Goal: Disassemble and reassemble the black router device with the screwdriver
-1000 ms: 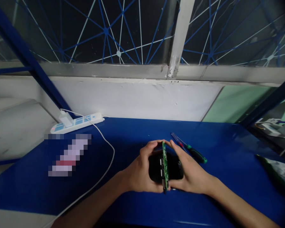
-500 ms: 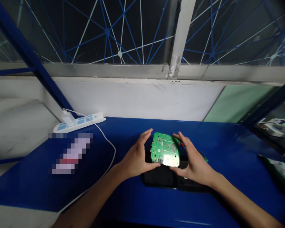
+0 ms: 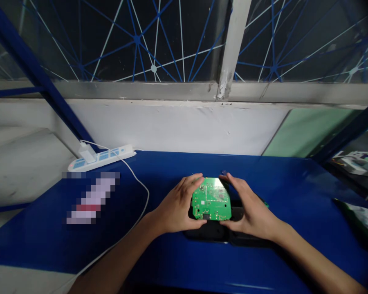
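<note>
Between my two hands is a green circuit board (image 3: 213, 200), held by its left and right edges and tilted towards me. My left hand (image 3: 179, 204) is closed on its left side, thumb at the near corner and fingers at the far one. My right hand (image 3: 250, 208) grips the right side in the same way. Below the board lie black plastic casing parts (image 3: 207, 232) side by side, partly covered by the board and my hands. Behind my right hand a bit of a green-handled tool (image 3: 265, 203) shows; the rest is hidden.
On the blue table (image 3: 159, 261), a white power strip (image 3: 102, 157) with a plugged-in adapter (image 3: 87, 152) stands at the back left. Its white cable (image 3: 145, 190) runs forward past my left arm. A blurred-out item (image 3: 92, 200) lies left, a shiny bag (image 3: 362, 220) right.
The circuit board has come down closer to the black casing and its tilt has changed, with both hands still on it. My left fingers have closed in over its far left corner.
</note>
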`<state>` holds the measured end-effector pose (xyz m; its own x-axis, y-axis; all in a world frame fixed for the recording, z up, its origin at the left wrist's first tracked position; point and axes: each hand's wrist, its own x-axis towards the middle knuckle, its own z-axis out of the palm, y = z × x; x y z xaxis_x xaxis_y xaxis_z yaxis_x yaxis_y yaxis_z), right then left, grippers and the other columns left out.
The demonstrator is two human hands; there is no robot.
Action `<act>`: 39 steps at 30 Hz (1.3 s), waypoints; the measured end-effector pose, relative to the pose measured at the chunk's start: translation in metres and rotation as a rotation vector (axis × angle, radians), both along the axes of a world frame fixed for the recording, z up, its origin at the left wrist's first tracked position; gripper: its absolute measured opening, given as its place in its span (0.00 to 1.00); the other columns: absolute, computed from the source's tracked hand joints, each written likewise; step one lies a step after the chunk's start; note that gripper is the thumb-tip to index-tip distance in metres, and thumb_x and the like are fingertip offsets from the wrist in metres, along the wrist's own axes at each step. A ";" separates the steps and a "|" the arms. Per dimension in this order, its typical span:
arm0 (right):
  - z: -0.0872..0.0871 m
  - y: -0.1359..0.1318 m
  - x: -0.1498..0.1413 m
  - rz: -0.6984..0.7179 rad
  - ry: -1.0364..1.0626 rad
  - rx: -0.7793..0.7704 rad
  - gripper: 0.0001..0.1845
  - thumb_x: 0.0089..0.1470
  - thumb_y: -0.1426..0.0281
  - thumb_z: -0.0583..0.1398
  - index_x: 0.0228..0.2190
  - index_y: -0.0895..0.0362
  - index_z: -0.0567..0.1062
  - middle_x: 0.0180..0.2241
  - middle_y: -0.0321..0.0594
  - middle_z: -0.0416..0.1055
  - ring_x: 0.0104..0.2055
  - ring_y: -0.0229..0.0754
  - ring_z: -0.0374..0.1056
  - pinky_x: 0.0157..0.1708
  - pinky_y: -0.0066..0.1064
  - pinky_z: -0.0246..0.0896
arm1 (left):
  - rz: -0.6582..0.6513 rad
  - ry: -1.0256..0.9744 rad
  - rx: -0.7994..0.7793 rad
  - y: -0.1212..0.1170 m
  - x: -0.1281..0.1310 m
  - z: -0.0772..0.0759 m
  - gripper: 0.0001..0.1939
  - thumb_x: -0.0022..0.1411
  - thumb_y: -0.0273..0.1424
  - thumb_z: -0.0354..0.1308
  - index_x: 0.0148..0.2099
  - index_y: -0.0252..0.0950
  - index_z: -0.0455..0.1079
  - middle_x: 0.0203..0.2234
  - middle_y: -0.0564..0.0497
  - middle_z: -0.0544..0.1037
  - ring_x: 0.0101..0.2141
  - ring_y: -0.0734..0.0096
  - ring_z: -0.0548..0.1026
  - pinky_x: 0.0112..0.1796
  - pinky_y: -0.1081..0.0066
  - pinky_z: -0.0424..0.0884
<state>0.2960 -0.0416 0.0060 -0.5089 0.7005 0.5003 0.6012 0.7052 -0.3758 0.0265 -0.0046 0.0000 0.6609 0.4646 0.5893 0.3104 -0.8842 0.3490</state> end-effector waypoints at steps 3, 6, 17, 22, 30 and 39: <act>0.000 0.000 -0.001 -0.005 -0.004 0.007 0.61 0.51 0.60 0.69 0.71 0.52 0.36 0.65 0.57 0.58 0.64 0.64 0.60 0.59 0.62 0.64 | -0.007 -0.011 0.020 0.000 0.000 0.000 0.58 0.48 0.31 0.73 0.71 0.37 0.39 0.63 0.30 0.58 0.61 0.34 0.62 0.57 0.35 0.67; 0.001 0.000 -0.001 -0.007 -0.010 0.019 0.61 0.51 0.60 0.68 0.71 0.52 0.37 0.65 0.58 0.59 0.64 0.64 0.61 0.58 0.62 0.64 | -0.009 -0.016 0.032 0.000 0.001 0.000 0.57 0.49 0.31 0.73 0.71 0.37 0.39 0.62 0.30 0.58 0.60 0.35 0.63 0.56 0.36 0.67; 0.001 -0.001 -0.001 -0.007 -0.010 0.013 0.61 0.51 0.61 0.69 0.71 0.52 0.36 0.65 0.58 0.59 0.65 0.65 0.60 0.58 0.63 0.64 | -0.001 -0.016 0.035 0.001 0.001 -0.001 0.56 0.49 0.32 0.72 0.70 0.38 0.40 0.62 0.31 0.58 0.60 0.36 0.63 0.55 0.35 0.67; 0.001 0.000 -0.002 0.001 -0.004 0.016 0.61 0.51 0.62 0.69 0.71 0.52 0.36 0.65 0.58 0.58 0.64 0.66 0.60 0.58 0.64 0.63 | 0.001 0.003 0.023 0.000 0.001 0.001 0.57 0.48 0.30 0.73 0.70 0.37 0.39 0.63 0.30 0.57 0.61 0.35 0.62 0.57 0.36 0.66; 0.000 -0.001 -0.002 0.004 -0.003 0.021 0.62 0.50 0.62 0.69 0.71 0.51 0.36 0.65 0.57 0.58 0.65 0.67 0.59 0.58 0.65 0.63 | 0.025 0.039 -0.024 -0.001 0.001 -0.001 0.61 0.47 0.30 0.74 0.71 0.40 0.37 0.65 0.30 0.55 0.63 0.32 0.60 0.57 0.33 0.65; -0.003 -0.001 -0.003 -0.009 -0.025 0.042 0.61 0.50 0.62 0.69 0.71 0.52 0.37 0.65 0.59 0.58 0.64 0.65 0.60 0.57 0.63 0.65 | 0.059 0.077 0.004 -0.002 0.001 0.000 0.63 0.45 0.34 0.77 0.71 0.38 0.38 0.67 0.28 0.54 0.65 0.32 0.57 0.60 0.34 0.63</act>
